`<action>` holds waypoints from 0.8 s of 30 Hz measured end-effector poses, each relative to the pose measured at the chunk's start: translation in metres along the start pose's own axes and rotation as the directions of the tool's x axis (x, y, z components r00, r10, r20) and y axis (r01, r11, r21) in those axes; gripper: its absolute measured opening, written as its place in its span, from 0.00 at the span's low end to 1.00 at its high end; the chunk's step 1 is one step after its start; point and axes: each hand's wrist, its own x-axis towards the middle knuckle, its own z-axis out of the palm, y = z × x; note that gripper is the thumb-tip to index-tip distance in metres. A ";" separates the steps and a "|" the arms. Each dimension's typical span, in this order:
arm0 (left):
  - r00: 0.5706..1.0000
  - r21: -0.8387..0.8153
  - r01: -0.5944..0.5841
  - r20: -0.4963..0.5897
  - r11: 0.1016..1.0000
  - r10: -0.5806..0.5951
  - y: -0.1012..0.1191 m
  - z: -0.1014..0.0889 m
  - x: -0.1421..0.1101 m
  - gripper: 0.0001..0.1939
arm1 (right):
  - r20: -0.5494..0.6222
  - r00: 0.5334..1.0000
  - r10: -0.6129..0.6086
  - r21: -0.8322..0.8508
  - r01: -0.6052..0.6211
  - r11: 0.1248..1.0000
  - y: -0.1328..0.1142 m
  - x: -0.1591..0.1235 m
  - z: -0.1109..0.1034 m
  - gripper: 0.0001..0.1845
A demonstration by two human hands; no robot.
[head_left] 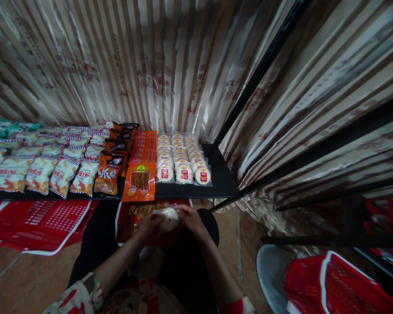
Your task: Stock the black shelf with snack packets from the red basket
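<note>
Low in front of me, my left hand point(151, 224) and my right hand point(190, 217) grip a whitish, clear-wrapped rice cracker packet point(170, 219) from its two sides. Fingers of both hands are closed on its edges; some fingertips are hidden. Beneath the packet sits a red basket point(118, 224) with a white rim, with gold-wrapped snacks point(139, 213) inside. On the black shelf point(221, 172) just beyond my hands, similar round rice cracker packets point(184, 172) with red labels lie in three overlapping rows.
Left of the crackers lie a flat orange snack pack point(140, 163), orange-and-black bags point(108, 172) and many white snack bags point(63, 174). Another red basket point(52, 222) is at the left, and one point(343, 283) at the right by a grey stool point(270, 274). Dark metal bars point(314, 148) cross the right side.
</note>
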 end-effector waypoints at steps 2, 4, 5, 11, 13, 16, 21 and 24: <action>1.000 -0.054 -0.020 0.015 0.998 0.020 0.002 -0.001 -0.002 0.22 | -0.016 1.000 -0.018 0.020 0.018 1.000 -0.005 -0.001 -0.001 0.16; 0.999 -0.065 -0.038 0.020 0.997 0.040 0.007 -0.002 -0.005 0.22 | -0.046 0.998 -0.031 0.032 0.032 0.999 -0.007 -0.002 -0.001 0.17; 0.998 -0.071 -0.048 0.023 0.996 0.050 0.010 -0.002 -0.007 0.22 | -0.067 0.997 -0.035 0.034 0.037 0.999 -0.008 -0.002 0.000 0.18; 0.996 -0.127 -0.076 0.044 0.989 0.082 0.020 0.000 -0.013 0.24 | -0.155 0.984 -0.083 0.004 0.085 0.996 -0.016 -0.008 0.004 0.18; 0.994 -0.163 -0.089 0.049 0.983 0.098 0.023 0.001 -0.014 0.24 | -0.174 0.979 -0.106 -0.012 0.106 0.994 -0.020 -0.011 0.004 0.17; 0.994 -0.131 -0.101 0.027 0.986 0.106 0.028 0.001 -0.018 0.21 | -0.185 0.963 -0.194 -0.081 0.181 0.980 -0.025 -0.018 0.003 0.14; 0.983 0.048 -0.181 -0.021 0.982 0.183 0.038 0.001 -0.031 0.15 | -0.192 0.908 -0.372 -0.189 0.338 0.922 -0.033 -0.031 0.000 0.09; 0.956 0.135 -0.286 -0.018 0.949 0.291 0.044 0.003 -0.039 0.12 | -0.198 0.896 -0.398 -0.196 0.362 0.911 -0.037 -0.041 -0.001 0.08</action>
